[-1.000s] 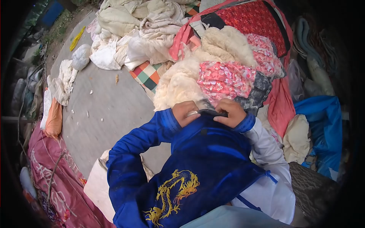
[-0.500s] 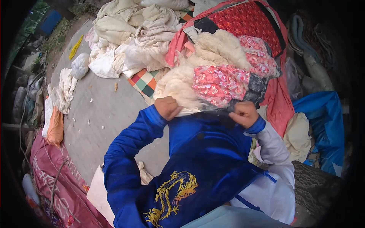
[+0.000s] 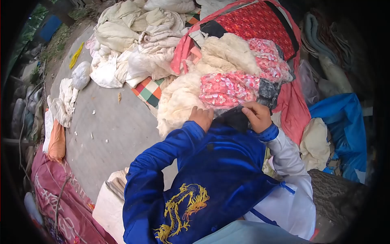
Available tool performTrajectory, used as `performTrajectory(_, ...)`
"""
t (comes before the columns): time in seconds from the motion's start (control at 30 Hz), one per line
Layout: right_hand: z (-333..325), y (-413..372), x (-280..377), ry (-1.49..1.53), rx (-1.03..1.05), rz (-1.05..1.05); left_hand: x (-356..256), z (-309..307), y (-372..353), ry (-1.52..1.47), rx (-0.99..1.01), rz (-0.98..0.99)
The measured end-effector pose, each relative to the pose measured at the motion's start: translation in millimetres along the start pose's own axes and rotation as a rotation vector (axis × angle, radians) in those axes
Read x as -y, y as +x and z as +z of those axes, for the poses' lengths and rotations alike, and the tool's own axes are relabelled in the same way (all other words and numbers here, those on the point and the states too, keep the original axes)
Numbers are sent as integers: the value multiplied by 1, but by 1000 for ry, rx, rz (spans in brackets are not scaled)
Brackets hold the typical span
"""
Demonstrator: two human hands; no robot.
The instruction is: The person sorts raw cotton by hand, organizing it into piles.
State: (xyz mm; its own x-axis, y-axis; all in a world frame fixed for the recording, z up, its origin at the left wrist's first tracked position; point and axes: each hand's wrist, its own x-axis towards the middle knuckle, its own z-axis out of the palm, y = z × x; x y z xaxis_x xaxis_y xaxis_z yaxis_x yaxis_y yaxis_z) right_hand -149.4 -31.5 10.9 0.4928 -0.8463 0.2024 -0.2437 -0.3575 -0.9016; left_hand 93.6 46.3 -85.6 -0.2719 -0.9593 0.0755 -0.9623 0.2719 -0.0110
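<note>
In front of me lies a piece of pink floral cloth with dark edging, and cream cotton wadding spreads out at its left. My left hand is closed at the near edge of the wadding, its fingertips partly hidden in it. Thumb and fingers of my right hand pinch the black cloth that stretches between both hands. A blue garment with a yellow embroidered dragon covers my front below them.
Piled white and cream cloths lie at the far left, beside a checked cloth. Red patterned cloth lies at the back right. A blue sheet is at the right, a maroon banner at the lower left.
My left hand has moved right, away from the wadding's left part and closer to my right hand. More black cloth now shows between the hands. The view has shifted slightly.
</note>
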Motion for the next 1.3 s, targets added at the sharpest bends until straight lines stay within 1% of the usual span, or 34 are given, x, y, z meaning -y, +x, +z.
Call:
performTrajectory(0.03, 0, -1, -2, 90, -16, 109, 9, -4, 3, -55, -2, 45)
performTrajectory(0.1, -5, -1, -6, 447, -185, 282, 36, -17, 1, -157, -5, 134)
performTrajectory(0.13, -8, 0, -8, 629, -262, 364, 52, -26, 2, -183, -127, 228)
performTrajectory(0.2, -38, 18, -1, 739, -560, 250, 83, -54, 5, -151, -226, 306)
performTrajectory(0.23, -81, 29, -6, 722, -653, 184, 106, -63, 5, -141, -240, 265)
performTrajectory(0.27, -126, 39, -5, 717, -792, 120, 134, -67, 2, -127, -320, 261)
performTrajectory(0.3, -179, 42, -11, 731, -868, 35, 158, -83, -1, -48, -345, 252)
performTrajectory(0.33, -236, 40, -8, 688, -878, -72, 193, -81, -7, 8, -389, 196)
performTrajectory(0.37, -290, 37, -11, 643, -995, -22, 224, -87, -16, 75, -400, 136)
performTrajectory(0.4, -337, 35, -8, 647, -1065, -37, 249, -97, -21, 89, -477, 77)
performTrajectory(0.43, -387, 33, -5, 608, -1195, -50, 280, -105, -26, 101, -540, 43)
performTrajectory(0.47, -418, 35, 20, 610, -1377, -52, 307, -108, -36, 164, -562, -58)
performTrajectory(0.5, -508, 17, -10, 636, -1404, -62, 333, -112, -45, 230, -581, -158)
performTrajectory(0.53, -611, -4, -49, 593, -1330, -66, 359, -109, -64, 255, -577, -195)
performTrajectory(0.57, -610, -1, -22, 464, -1453, -19, 381, -106, -71, 283, -584, -227)
performTrajectory(0.63, -587, 16, 19, 366, -1531, -6, 392, -107, -68, 291, -474, -424)
performTrajectory(0.7, -496, 47, 74, 214, -1464, 125, 385, -109, -54, 251, -401, -565)
performTrajectory(0.77, -481, 57, 44, 217, -1134, -160, 376, -101, -36, 204, -406, -658)
performTrajectory(0.8, -469, 59, 28, 173, -1059, -92, 379, -81, -33, 225, -322, -700)
performTrajectory(0.83, -453, 57, 4, 130, -977, -8, 358, -67, -32, 218, -355, -705)
performTrajectory(0.87, -439, 53, -30, 175, -897, 67, 347, -40, -36, 118, -450, -612)
performTrajectory(0.9, -422, 51, -63, 222, -816, 136, 311, -30, -34, 183, -298, -691)
performTrajectory(0.93, -385, 49, -83, 179, -763, 235, 281, -6, -38, 178, -434, -555)
performTrajectory(0.97, -344, 44, -100, 134, -703, 330, 224, -18, -41, 66, -376, -484)
performTrajectory(1.0, -314, 35, -144, -148, -661, 240, 190, 0, -46, -47, -500, -309)
performTrajectory(1.03, -291, 24, -175, -425, -603, 141, 151, 15, -54, -302, -548, -291)
performTrajectory(1.07, -223, 15, -137, -516, -597, 34, 109, 12, -62, -477, -518, -327)
performTrajectory(1.1, -161, 6, -88, -296, -541, 126, 77, 25, -77, -697, -319, -536)
performTrajectory(1.13, -113, -8, -72, -84, -470, 128, 51, 34, -78, -1066, -162, -791)
performTrajectory(1.17, -68, -25, -52, 42, -305, 175, 35, 40, -81, -1432, 2, -1040)
performTrajectory(1.2, -31, -40, -40, 60, -51, 191, 33, 40, -83, -1611, 18, -1163)
performTrajectory(1.23, 0, -46, -16, 275, 200, 390, 35, 39, -78, -1795, 34, -1277)
performTrajectory(1.27, 32, -53, -19, 386, 349, 469, 37, 39, -71, -1984, 52, -1382)
performTrajectory(1.3, 60, -50, -18, 520, 458, 571, 39, 42, -66, -2105, 121, -1363)
